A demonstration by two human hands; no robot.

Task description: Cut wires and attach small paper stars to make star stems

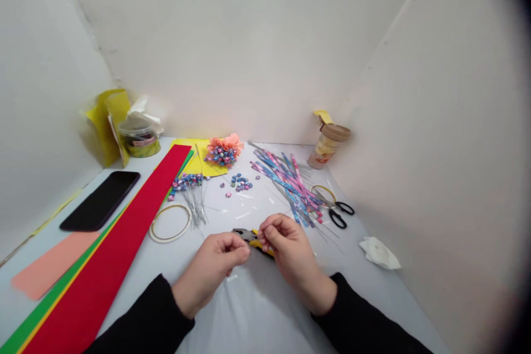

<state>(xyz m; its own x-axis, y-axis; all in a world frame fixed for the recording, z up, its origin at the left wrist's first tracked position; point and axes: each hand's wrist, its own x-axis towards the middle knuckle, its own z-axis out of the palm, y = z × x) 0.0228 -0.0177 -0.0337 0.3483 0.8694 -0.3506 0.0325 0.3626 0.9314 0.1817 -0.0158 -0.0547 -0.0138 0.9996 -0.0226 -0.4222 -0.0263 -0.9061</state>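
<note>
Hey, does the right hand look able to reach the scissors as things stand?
Probably yes. The right hand sits close to the scissors, and only a few thin wires lie between them. The paper strips stop short of the black handles.

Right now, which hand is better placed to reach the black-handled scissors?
Probably the right hand: it sits closer to the black-handled scissors, which lie on its side of the table, while the left hand is farther away.

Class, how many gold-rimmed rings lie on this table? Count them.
2: one ring left of the pliers, one beside the scissors, partly under paper strips. More may be hidden.
</note>
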